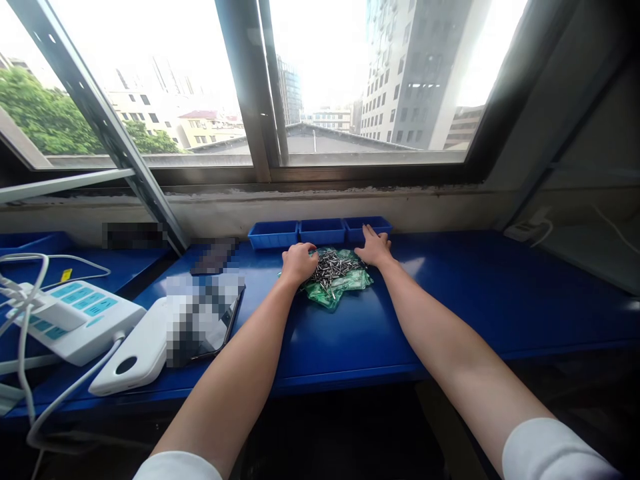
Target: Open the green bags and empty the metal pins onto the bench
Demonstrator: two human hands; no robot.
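Observation:
A heap of small, shiny metal pieces like screws or pins (334,265) lies on crumpled green clear plastic bags (325,295) on the blue table. My left hand (299,263) is at the heap's left edge, fingers curled inward and pressed together; whatever they pinch is hidden. To the right of the heap, my right hand (375,248) has its fingers apart and stretched toward the right blue bin (383,227), with nothing visible in them. The middle blue bin (323,233) and left blue bin (273,237) stand beside it in a row behind the heap.
A white power bank (135,347) and a phone-like device (233,320), partly pixelated, lie on the left. Beyond them sits a white power strip (80,313) with looping cables. A metal shelf post (145,193) rises at left, and a window spans the back above the sill.

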